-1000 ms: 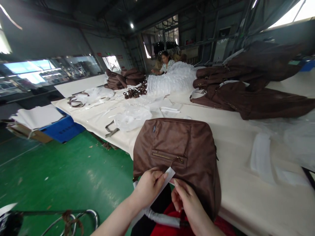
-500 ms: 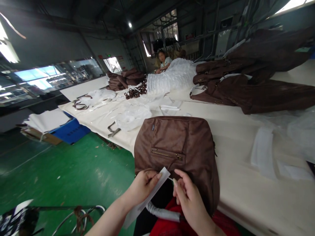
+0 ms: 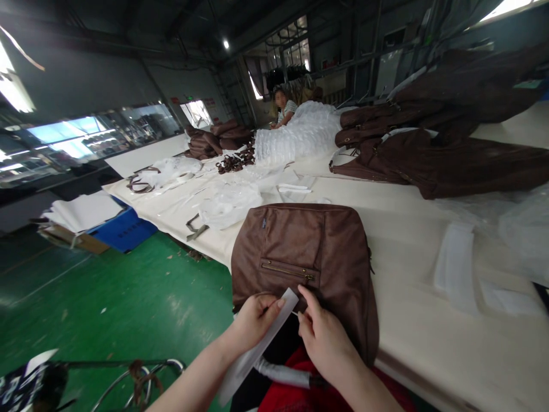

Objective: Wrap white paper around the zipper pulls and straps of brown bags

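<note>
A brown bag (image 3: 295, 234) with a zipped front pocket lies on the near table edge, its lower part towards my lap. My left hand (image 3: 255, 320) is closed, pinching a long white translucent strip (image 3: 261, 346) between thumb and fingers near its upper end. The strip slants down to the left. Close to that end, my right hand (image 3: 326, 335) has its index finger stretched towards the strip and the other fingers curled. A thin white sliver (image 3: 294, 313) runs into those curled fingers. Below my hands curves a bag handle (image 3: 283, 373) wrapped in whitish film.
Brown bags (image 3: 429, 154) are heaped at the right. Stacked clear plastic (image 3: 295, 134) stands at the back, with a person (image 3: 285, 109) behind it. White strips (image 3: 457, 266) lie on the table (image 3: 407, 274). A blue box (image 3: 128, 229) stands on the green floor at left.
My right hand has moved slightly left and up, its index finger closer to the strip's end. The view and the bag have shifted a little; my left hand still pinches the strip.
</note>
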